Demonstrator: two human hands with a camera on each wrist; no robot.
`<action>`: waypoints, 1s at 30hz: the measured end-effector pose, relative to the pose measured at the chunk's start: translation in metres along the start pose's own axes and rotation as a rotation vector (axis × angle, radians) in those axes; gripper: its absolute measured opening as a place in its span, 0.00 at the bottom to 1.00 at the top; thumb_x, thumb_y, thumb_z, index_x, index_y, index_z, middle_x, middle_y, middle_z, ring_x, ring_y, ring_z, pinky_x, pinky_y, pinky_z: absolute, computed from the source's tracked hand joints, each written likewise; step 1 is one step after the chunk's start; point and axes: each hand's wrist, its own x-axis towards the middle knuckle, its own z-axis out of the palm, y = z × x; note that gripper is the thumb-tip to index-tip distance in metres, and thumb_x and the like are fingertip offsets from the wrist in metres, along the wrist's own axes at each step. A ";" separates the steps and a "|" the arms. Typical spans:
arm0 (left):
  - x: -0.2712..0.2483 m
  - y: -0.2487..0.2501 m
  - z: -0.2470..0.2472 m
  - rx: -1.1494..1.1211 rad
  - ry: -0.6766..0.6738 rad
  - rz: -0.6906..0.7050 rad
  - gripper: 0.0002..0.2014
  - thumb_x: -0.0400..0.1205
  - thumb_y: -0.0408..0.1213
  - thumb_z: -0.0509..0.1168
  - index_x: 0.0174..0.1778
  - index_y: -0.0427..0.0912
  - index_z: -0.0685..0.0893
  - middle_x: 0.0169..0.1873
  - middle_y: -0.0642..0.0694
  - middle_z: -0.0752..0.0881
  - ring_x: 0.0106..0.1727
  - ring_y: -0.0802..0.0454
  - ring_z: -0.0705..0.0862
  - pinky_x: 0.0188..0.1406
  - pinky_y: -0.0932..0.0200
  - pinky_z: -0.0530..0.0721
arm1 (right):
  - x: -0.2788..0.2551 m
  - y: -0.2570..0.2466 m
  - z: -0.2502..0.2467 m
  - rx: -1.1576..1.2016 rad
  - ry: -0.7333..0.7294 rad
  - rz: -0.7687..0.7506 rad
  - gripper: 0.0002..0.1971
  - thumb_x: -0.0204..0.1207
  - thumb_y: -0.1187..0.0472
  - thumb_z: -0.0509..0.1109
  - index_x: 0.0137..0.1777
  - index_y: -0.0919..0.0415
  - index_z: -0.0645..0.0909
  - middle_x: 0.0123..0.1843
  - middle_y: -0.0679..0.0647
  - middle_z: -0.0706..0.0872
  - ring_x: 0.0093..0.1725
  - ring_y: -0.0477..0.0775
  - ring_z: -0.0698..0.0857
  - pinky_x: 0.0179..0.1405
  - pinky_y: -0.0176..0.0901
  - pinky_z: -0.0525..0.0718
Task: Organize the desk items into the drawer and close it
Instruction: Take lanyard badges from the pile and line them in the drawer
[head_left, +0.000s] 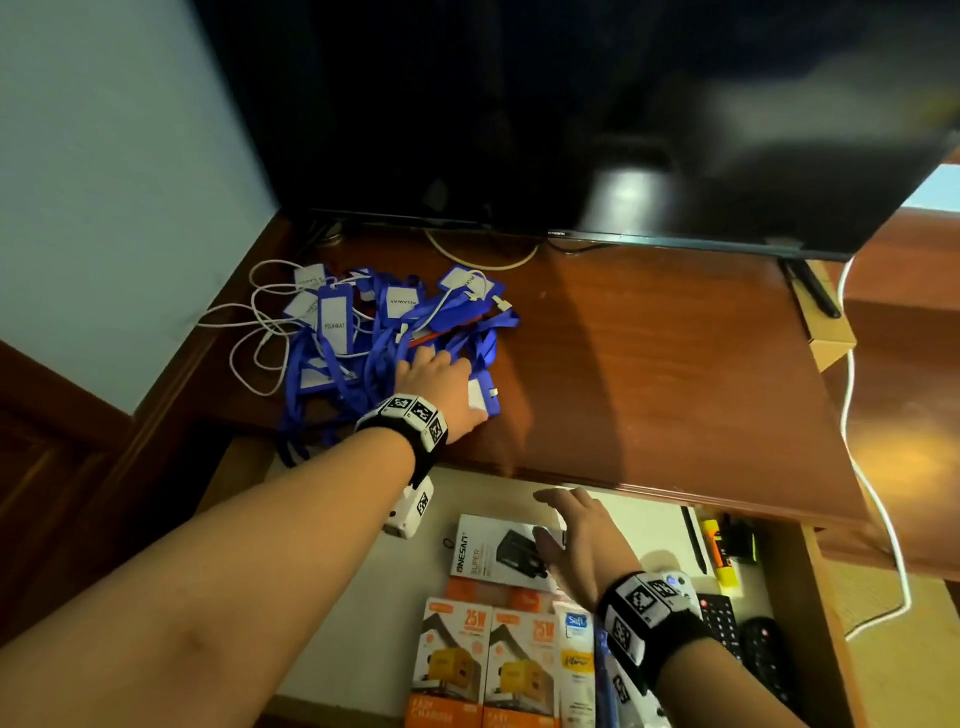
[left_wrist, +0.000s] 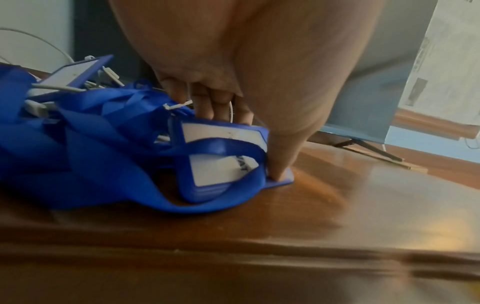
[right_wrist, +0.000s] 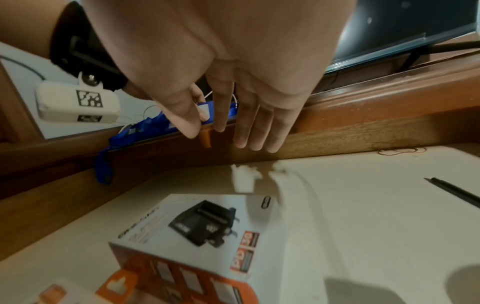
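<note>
A tangled pile of blue lanyards with badge holders (head_left: 363, 332) (left_wrist: 103, 144) lies at the left of the wooden desk top (head_left: 649, 364), some straps hanging over its front edge. My left hand (head_left: 441, 384) (left_wrist: 249, 144) grips the pile's right side: the fingers dig in behind a stack of badge holders and the thumb presses on their near side. The drawer (head_left: 353, 597) (right_wrist: 363, 205) stands pulled out below. My right hand (head_left: 576, 530) (right_wrist: 228, 139) hovers over it with straight fingers, holding nothing, just above a white charger box (head_left: 493, 551) (right_wrist: 207, 226).
A dark TV (head_left: 571, 130) stands at the desk's back. White cables (head_left: 249, 322) trail left of the pile. The drawer also holds two orange charger boxes (head_left: 452, 665), a tube (head_left: 574, 660), remotes (head_left: 727, 623), a yellow highlighter (head_left: 719, 556) and a pen (head_left: 696, 540).
</note>
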 end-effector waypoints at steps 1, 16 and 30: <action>-0.001 0.001 -0.001 -0.043 0.025 -0.008 0.26 0.80 0.63 0.67 0.69 0.52 0.81 0.68 0.48 0.83 0.74 0.40 0.72 0.69 0.40 0.72 | 0.001 -0.001 -0.004 0.028 0.027 -0.001 0.21 0.81 0.52 0.69 0.73 0.51 0.80 0.64 0.49 0.84 0.64 0.54 0.82 0.65 0.48 0.81; -0.096 -0.067 -0.106 -1.557 0.106 0.092 0.09 0.83 0.32 0.75 0.56 0.45 0.84 0.44 0.46 0.95 0.38 0.53 0.89 0.35 0.60 0.80 | 0.021 -0.151 -0.074 0.671 0.383 -0.130 0.16 0.79 0.48 0.75 0.64 0.49 0.81 0.50 0.40 0.90 0.45 0.40 0.89 0.42 0.30 0.83; -0.141 -0.144 -0.140 -1.857 -0.091 0.571 0.25 0.82 0.38 0.64 0.74 0.30 0.78 0.67 0.29 0.87 0.72 0.34 0.83 0.78 0.40 0.77 | 0.040 -0.285 -0.155 0.907 0.496 -0.445 0.03 0.81 0.67 0.74 0.50 0.64 0.83 0.36 0.53 0.91 0.27 0.50 0.85 0.28 0.40 0.82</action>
